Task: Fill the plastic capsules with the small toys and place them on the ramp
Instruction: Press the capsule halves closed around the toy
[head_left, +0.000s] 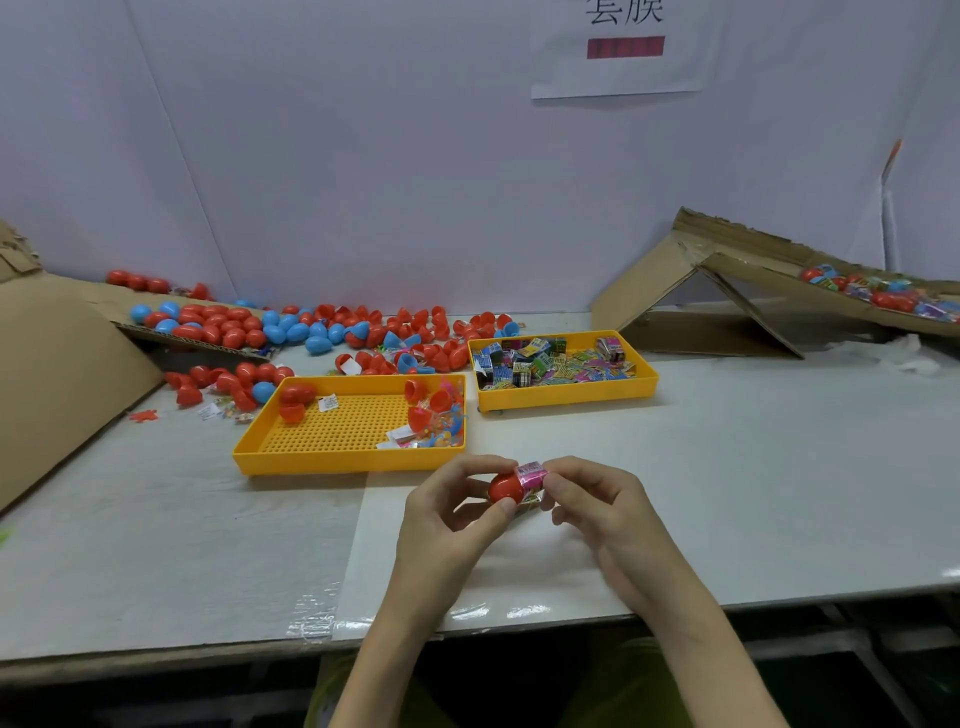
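My left hand (447, 514) pinches a red plastic capsule (505, 487) above the table's front middle. My right hand (597, 499) pinches a pink printed wrapper (531, 475) that sits over the capsule's right end. A yellow tray (566, 400) behind holds several small printed toy packets (550, 361). Another yellow perforated tray (332, 457) holds a few red capsule halves and small toys. The cardboard ramp (753, 270) rises at the right, with several wrapped capsules (878, 296) lying on its far slope.
Several loose red and blue capsules (311, 327) are heaped at the back left, some on a flat cardboard sheet (130, 306). A large cardboard piece (57, 364) leans at the left. A white wall with a paper sign (623, 47) closes the back.
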